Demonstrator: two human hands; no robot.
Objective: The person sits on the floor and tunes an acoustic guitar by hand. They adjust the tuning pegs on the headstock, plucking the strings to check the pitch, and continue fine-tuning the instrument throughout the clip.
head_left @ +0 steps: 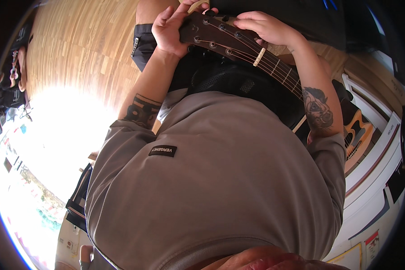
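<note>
A guitar's dark brown headstock (218, 33) lies across my lap at the top of the view. Silver string posts dot its face, and black tuning pegs (210, 13) stick out along its far edge. My left hand (170, 37) is closed round the headstock's tip; its fingers reach the far edge beside a peg and are partly cut off by the frame. My right hand (270, 29) curls over the far edge nearer the pale nut (259, 57), some fingertips hidden. Strings run from the posts along the neck (281, 72), which passes beneath my right forearm.
A light wooden guitar body (360, 135) shows past my right arm; whether it belongs to this neck I cannot tell. Wood-strip floor (81, 49) spreads at the left, with strong glare below it. Another person (17, 72) is at the far left rim. White panels line the right.
</note>
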